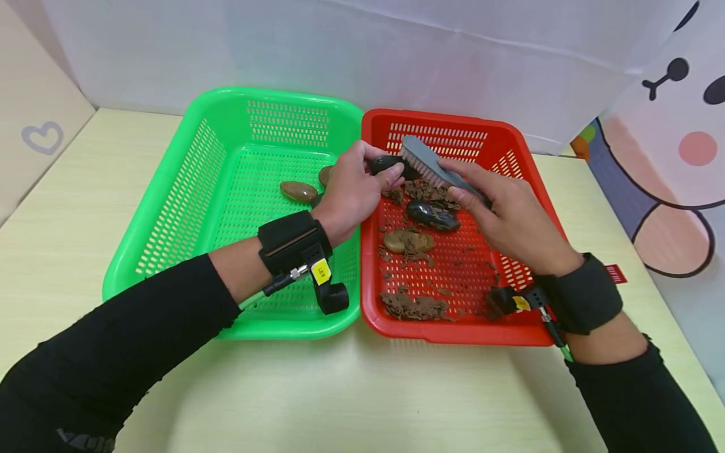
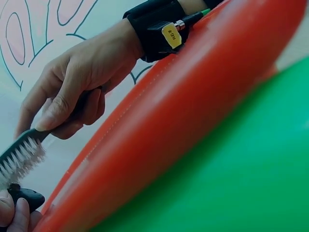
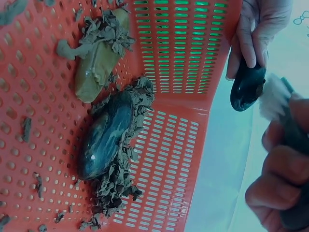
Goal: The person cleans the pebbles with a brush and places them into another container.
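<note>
Over the far left part of the red basket (image 1: 374,302), my left hand (image 1: 352,189) pinches a smooth black stone (image 3: 247,88) by one end. My right hand (image 1: 506,211) grips the handle of a grey brush (image 1: 423,157), thumb and fingers wrapped round it. The brush's pale bristles (image 2: 20,162) are right at the stone's side, where a small dark lump shows. Below, in the red basket, lie another black stone (image 1: 433,215) and a tan stone (image 1: 408,241) with brown clumps on it.
Brown crumbly dirt (image 1: 416,306) lies in heaps and bits on the red basket's floor. To the left a green basket (image 1: 121,270) stands against the red one, with a brown stone (image 1: 298,191) and others partly behind my left hand. Both baskets rest on a pale wooden table (image 1: 351,396).
</note>
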`<state>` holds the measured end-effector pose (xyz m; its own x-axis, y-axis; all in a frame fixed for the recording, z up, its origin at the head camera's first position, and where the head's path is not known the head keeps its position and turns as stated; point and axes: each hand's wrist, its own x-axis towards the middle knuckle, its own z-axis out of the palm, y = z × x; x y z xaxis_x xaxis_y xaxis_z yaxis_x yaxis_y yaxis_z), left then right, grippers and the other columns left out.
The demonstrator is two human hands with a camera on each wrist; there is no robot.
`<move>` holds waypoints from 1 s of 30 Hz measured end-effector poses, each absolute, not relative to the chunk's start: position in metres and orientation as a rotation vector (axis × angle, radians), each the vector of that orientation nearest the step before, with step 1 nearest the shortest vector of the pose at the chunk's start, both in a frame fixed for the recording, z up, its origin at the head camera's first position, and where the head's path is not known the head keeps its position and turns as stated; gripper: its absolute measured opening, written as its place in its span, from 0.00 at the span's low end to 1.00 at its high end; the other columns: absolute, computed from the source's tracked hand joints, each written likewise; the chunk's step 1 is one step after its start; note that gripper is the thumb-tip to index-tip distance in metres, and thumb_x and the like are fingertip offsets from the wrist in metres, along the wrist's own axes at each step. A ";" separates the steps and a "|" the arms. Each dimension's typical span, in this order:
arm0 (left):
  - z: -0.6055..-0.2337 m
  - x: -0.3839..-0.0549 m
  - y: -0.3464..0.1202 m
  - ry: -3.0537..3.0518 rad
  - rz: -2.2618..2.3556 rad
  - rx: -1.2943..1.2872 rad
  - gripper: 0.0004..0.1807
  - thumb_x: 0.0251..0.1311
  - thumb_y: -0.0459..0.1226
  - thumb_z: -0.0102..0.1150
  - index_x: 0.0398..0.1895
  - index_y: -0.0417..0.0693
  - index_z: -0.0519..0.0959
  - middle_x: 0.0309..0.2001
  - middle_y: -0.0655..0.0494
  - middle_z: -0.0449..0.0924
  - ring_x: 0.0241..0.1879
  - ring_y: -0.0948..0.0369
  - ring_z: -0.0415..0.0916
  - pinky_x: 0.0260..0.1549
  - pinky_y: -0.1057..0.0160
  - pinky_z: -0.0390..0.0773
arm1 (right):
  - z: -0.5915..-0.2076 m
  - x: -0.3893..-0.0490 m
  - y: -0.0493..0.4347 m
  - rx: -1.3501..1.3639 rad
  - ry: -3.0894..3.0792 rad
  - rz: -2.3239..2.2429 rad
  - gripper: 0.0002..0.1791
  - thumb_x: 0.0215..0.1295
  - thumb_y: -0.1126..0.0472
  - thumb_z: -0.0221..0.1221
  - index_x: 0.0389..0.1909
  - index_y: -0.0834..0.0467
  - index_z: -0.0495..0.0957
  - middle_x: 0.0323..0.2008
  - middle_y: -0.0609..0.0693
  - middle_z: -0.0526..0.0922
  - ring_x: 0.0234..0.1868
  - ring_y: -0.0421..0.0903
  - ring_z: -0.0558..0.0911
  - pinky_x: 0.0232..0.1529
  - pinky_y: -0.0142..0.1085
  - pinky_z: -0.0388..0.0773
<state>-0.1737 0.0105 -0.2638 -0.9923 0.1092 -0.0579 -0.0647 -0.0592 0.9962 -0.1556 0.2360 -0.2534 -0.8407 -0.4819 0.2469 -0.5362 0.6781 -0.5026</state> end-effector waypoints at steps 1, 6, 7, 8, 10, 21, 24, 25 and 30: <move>-0.264 -0.174 0.011 2.068 2.203 0.049 0.14 0.71 0.29 0.54 0.55 0.33 0.67 0.56 0.38 0.76 0.54 0.50 0.83 0.52 0.66 0.82 | -0.253 -0.155 0.236 0.868 -2.786 0.891 0.28 0.75 0.62 0.56 0.74 0.50 0.67 0.49 0.57 0.82 0.36 0.48 0.76 0.27 0.32 0.66; -0.263 -0.173 0.011 2.070 2.203 0.051 0.14 0.71 0.29 0.54 0.55 0.33 0.67 0.56 0.39 0.76 0.53 0.50 0.83 0.51 0.67 0.82 | -0.254 -0.156 0.236 0.887 -2.772 0.880 0.27 0.75 0.63 0.56 0.74 0.51 0.67 0.47 0.57 0.82 0.36 0.47 0.75 0.28 0.32 0.65; -0.263 -0.173 0.011 2.072 2.202 0.052 0.14 0.71 0.29 0.54 0.55 0.33 0.67 0.56 0.38 0.76 0.53 0.50 0.83 0.51 0.67 0.82 | -0.254 -0.156 0.236 0.872 -2.771 0.866 0.27 0.76 0.62 0.55 0.74 0.51 0.68 0.47 0.57 0.82 0.35 0.48 0.75 0.27 0.32 0.65; -0.263 -0.173 0.011 2.075 2.200 0.053 0.14 0.71 0.29 0.54 0.55 0.33 0.67 0.56 0.38 0.76 0.53 0.50 0.83 0.51 0.67 0.82 | -0.254 -0.156 0.235 0.852 -2.775 0.852 0.27 0.76 0.61 0.55 0.74 0.51 0.67 0.47 0.57 0.82 0.35 0.48 0.76 0.27 0.32 0.65; -0.264 -0.174 0.011 2.078 2.197 0.054 0.15 0.71 0.30 0.54 0.56 0.33 0.67 0.56 0.38 0.75 0.53 0.50 0.83 0.52 0.66 0.81 | -0.254 -0.157 0.236 0.808 -2.786 0.821 0.27 0.77 0.61 0.54 0.74 0.50 0.67 0.46 0.58 0.82 0.34 0.49 0.76 0.27 0.32 0.65; -0.264 -0.174 0.011 2.075 2.198 0.055 0.15 0.71 0.30 0.55 0.56 0.33 0.67 0.57 0.39 0.74 0.55 0.49 0.82 0.53 0.66 0.81 | -0.254 -0.158 0.236 0.809 -2.810 0.867 0.26 0.76 0.61 0.55 0.74 0.49 0.68 0.46 0.58 0.81 0.33 0.48 0.75 0.25 0.32 0.65; -0.264 -0.174 0.011 2.062 2.207 0.057 0.14 0.71 0.29 0.54 0.55 0.33 0.66 0.56 0.38 0.75 0.55 0.48 0.82 0.53 0.66 0.81 | -0.254 -0.157 0.237 0.861 -2.800 0.903 0.27 0.76 0.62 0.55 0.74 0.50 0.67 0.47 0.57 0.81 0.34 0.48 0.75 0.26 0.32 0.65; -0.264 -0.174 0.011 2.061 2.205 0.054 0.14 0.71 0.29 0.54 0.55 0.33 0.66 0.56 0.39 0.75 0.55 0.49 0.82 0.53 0.65 0.81 | -0.254 -0.156 0.237 0.876 -2.796 0.911 0.27 0.76 0.63 0.55 0.74 0.50 0.67 0.47 0.57 0.81 0.35 0.47 0.75 0.26 0.32 0.65; -0.263 -0.173 0.010 2.063 2.194 0.050 0.14 0.72 0.29 0.53 0.55 0.34 0.66 0.57 0.40 0.76 0.55 0.52 0.82 0.52 0.67 0.81 | -0.254 -0.156 0.236 0.914 -2.779 0.921 0.28 0.75 0.64 0.55 0.74 0.51 0.67 0.45 0.56 0.81 0.33 0.47 0.73 0.26 0.32 0.64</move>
